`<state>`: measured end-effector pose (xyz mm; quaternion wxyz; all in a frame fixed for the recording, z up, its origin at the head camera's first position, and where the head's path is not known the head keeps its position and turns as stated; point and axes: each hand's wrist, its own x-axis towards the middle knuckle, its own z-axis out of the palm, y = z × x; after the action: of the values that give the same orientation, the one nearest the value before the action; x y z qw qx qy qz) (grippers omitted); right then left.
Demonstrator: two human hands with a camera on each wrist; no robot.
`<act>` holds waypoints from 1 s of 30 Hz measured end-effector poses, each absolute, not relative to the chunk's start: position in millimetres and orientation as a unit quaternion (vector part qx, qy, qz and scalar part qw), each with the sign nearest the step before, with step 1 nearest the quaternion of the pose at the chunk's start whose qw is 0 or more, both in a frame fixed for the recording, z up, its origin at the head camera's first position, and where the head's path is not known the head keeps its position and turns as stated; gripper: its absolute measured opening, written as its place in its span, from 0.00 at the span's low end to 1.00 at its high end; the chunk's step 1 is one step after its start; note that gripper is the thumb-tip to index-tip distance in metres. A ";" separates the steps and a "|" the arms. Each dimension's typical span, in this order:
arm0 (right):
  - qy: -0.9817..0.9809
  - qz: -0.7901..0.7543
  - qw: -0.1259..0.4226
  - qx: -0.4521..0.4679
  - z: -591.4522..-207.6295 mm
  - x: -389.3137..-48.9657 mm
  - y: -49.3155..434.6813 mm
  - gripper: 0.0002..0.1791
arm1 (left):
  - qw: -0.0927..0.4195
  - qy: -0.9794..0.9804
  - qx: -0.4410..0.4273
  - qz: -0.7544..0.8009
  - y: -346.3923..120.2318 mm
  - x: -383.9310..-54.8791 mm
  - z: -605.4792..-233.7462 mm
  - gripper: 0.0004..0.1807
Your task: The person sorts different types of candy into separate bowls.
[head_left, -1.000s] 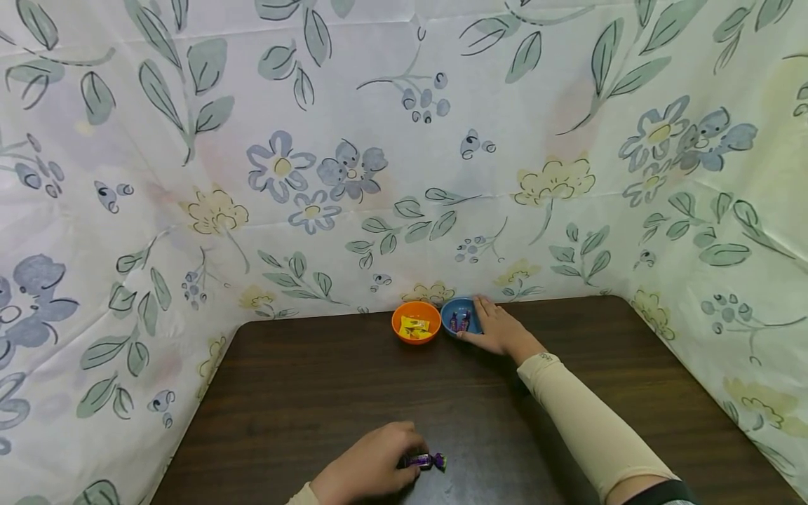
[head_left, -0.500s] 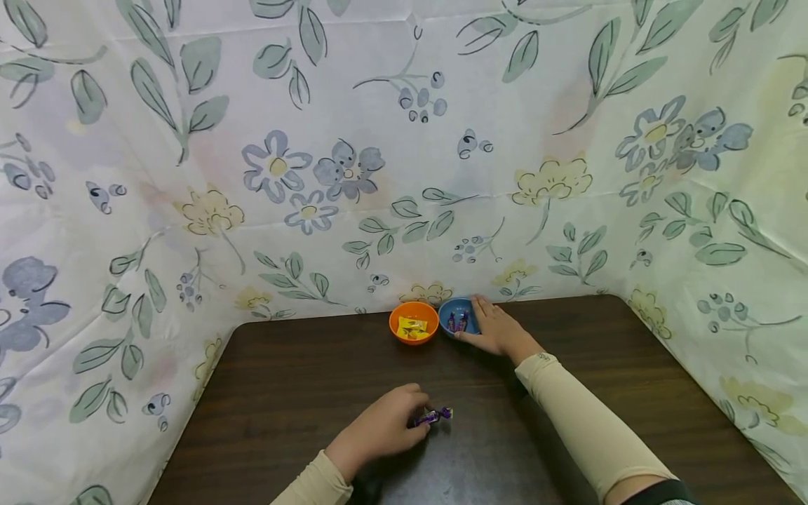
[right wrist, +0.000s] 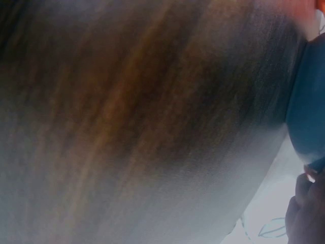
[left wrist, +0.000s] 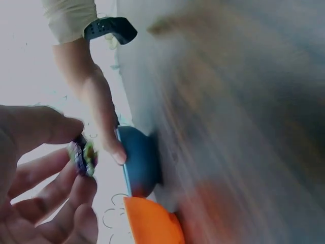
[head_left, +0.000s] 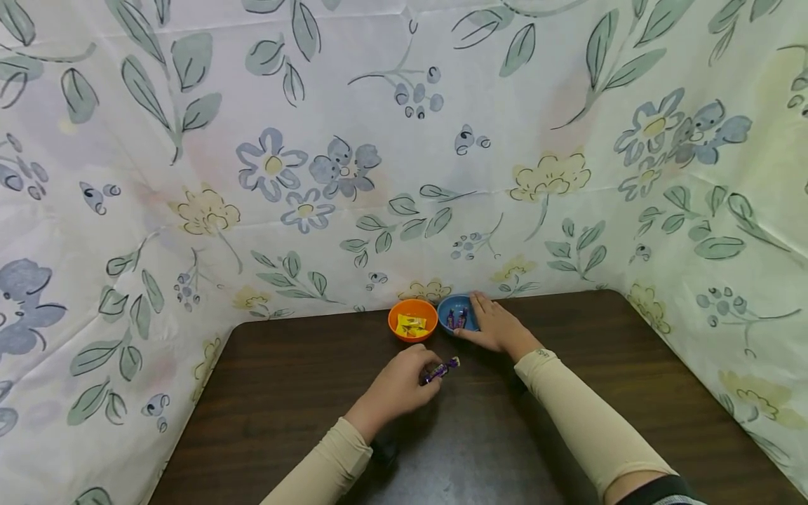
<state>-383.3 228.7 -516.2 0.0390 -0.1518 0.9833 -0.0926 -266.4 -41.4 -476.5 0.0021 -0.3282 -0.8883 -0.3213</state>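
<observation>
My left hand [head_left: 404,379] pinches a candy in a shiny purple wrapper [head_left: 440,370] between thumb and fingers, above the dark table in front of the bowls. In the left wrist view the candy [left wrist: 83,156] shows green and purple at the fingertips. My right hand [head_left: 501,328] holds the right side of a small blue bowl [head_left: 444,308], its thumb along the front rim and its fingers toward the back. Two purple-wrapped candies [head_left: 456,319] lie inside that bowl. The right wrist view catches only part of this hand [right wrist: 307,206] beside the blue bowl [right wrist: 310,101].
Just left of the blue bowl stands an orange bowl [head_left: 393,319] with yellow-wrapped candies [head_left: 412,325] in it. Both bowls sit at the back edge of the dark wooden table [head_left: 297,393]. A floral cloth [head_left: 379,161] hangs behind and along the sides.
My left hand has carried the purple candy forward from near the table's front, up toward the bowls. The right hand has stayed at the blue bowl.
</observation>
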 end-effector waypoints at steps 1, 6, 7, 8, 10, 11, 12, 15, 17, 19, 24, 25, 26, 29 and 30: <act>0.983 -0.093 0.039 -0.153 -516.2 -383.2 228.3 0.62 | 0.015 -0.890 -0.323 -0.321 -39.0 -269.4 -475.3 0.11; 0.982 -0.085 0.041 -0.162 -516.2 -383.1 226.9 0.60 | 0.057 -0.898 -0.304 -0.312 -27.7 -285.2 -467.8 0.10; 0.982 -0.084 0.040 -0.164 -515.9 -382.9 226.5 0.60 | 0.061 -0.900 -0.301 -0.308 -25.9 -288.8 -466.8 0.10; 0.982 -0.082 0.041 -0.165 -515.8 -382.9 226.3 0.60 | 0.063 -0.902 -0.299 -0.304 -24.2 -292.5 -466.2 0.10; 0.982 -0.080 0.040 -0.167 -515.7 -382.3 226.1 0.60 | 0.067 -0.907 -0.297 -0.291 -20.4 -300.5 -466.2 0.11; 0.982 -0.080 0.040 -0.165 -515.9 -382.4 226.5 0.61 | 0.070 -0.909 -0.297 -0.284 -18.1 -304.4 -465.7 0.11; 0.982 -0.083 0.038 -0.165 -516.0 -382.6 227.1 0.62 | 0.071 -0.910 -0.296 -0.279 -15.4 -308.5 -465.7 0.11; 0.982 -0.086 0.037 -0.165 -516.3 -384.0 228.3 0.63 | 0.074 -0.915 -0.290 -0.270 -6.9 -320.3 -463.7 0.12; 0.982 -0.085 0.036 -0.167 -516.8 -385.4 229.8 0.63 | 0.072 -0.918 -0.285 -0.268 0.0 -328.3 -461.5 0.14; 0.981 -0.084 0.036 -0.170 -515.8 -386.0 230.3 0.62 | 0.067 -0.920 -0.278 -0.269 6.1 -336.7 -458.7 0.15; 0.981 -0.086 0.040 -0.168 -512.8 -387.0 231.2 0.61 | 0.045 -0.923 -0.265 -0.277 18.3 -355.2 -450.5 0.21; 0.981 -0.087 0.040 -0.167 -512.9 -386.9 231.4 0.61 | 0.038 -0.923 -0.261 -0.278 19.7 -357.4 -449.4 0.24; 0.981 -0.090 0.041 -0.166 -513.0 -386.6 231.4 0.61 | 0.032 -0.923 -0.259 -0.282 20.8 -359.1 -448.8 0.27; 0.981 -0.092 0.042 -0.168 -514.1 -385.8 232.0 0.62 | 0.021 -0.922 -0.258 -0.286 20.5 -360.4 -450.0 0.34; 0.981 -0.090 0.040 -0.168 -514.6 -385.7 232.3 0.62 | 0.020 -0.922 -0.260 -0.284 19.5 -360.0 -451.3 0.34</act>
<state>-385.7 232.3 -514.6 0.0402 -0.1683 0.9808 -0.0899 -360.0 19.5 -451.3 0.0202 -0.2605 -0.9224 -0.2845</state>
